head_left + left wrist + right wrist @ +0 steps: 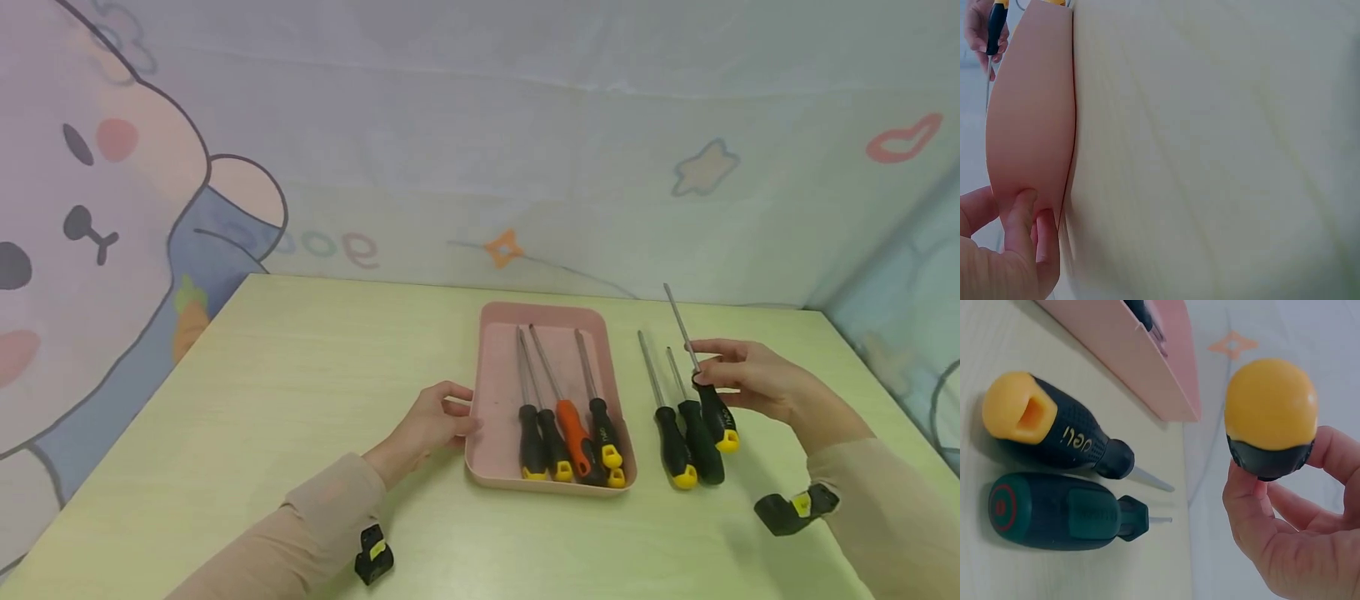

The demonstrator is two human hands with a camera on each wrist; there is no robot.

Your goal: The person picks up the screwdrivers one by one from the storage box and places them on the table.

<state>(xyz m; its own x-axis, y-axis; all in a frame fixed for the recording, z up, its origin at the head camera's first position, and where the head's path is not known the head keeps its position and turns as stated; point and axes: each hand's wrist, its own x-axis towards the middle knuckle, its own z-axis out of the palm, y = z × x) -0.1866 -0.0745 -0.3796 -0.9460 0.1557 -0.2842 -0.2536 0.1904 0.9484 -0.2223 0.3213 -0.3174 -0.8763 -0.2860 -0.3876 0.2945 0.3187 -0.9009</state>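
Note:
My right hand (757, 379) pinches a black screwdriver with a yellow end cap (717, 414), its shaft pointing up and away, over the table right of the tray. In the right wrist view that yellow cap (1271, 406) faces the camera. Just left of the hand lie a black-and-yellow screwdriver (677, 450) and a dark green screwdriver (702, 443), side by side. My left hand (435, 417) holds the left wall of the pink tray (495, 375), thumb and fingers at its side. Inside the tray are several black-and-yellow screwdrivers (531, 442) and an orange-handled screwdriver (574, 433).
The pale wooden table (315, 375) reaches back to a printed curtain (450, 150) with a cartoon bear at the left. A black camera (373, 554) is strapped to the left wrist, another black camera (795, 508) to the right. A dark cable (941, 400) hangs at the right edge.

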